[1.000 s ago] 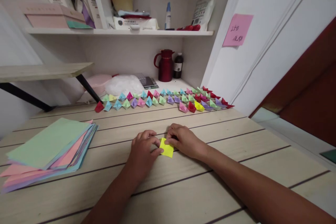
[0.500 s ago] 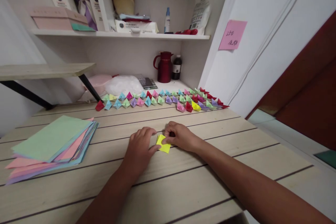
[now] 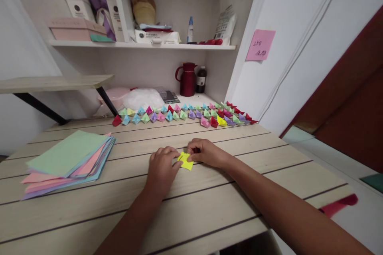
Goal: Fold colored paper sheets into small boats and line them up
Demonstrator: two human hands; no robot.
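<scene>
A small folded piece of yellow paper (image 3: 186, 163) is held just over the middle of the wooden table (image 3: 209, 203). My left hand (image 3: 163, 167) pinches its left edge between thumb and fingers. On the opposite side my right hand (image 3: 206, 153) grips the paper's right edge, fingers curled in. Beyond both hands stand rows of small folded paper boats (image 3: 169, 116) in many colours. To the left lies a stack of coloured paper sheets (image 3: 70, 153), pale green on top.
A raised wooden shelf (image 3: 56, 83) on black legs stands at the back left. Behind the boats are a dark red jug (image 3: 188, 79), a dark bottle (image 3: 201, 79) and a white plastic bag (image 3: 143, 99). A pink note (image 3: 260, 45) sticks to the wall at right.
My left fingers have closed onto the yellow paper's left edge, and the paper's folds look slightly shifted. The view has tilted a little, and a red object shows at the lower right.
</scene>
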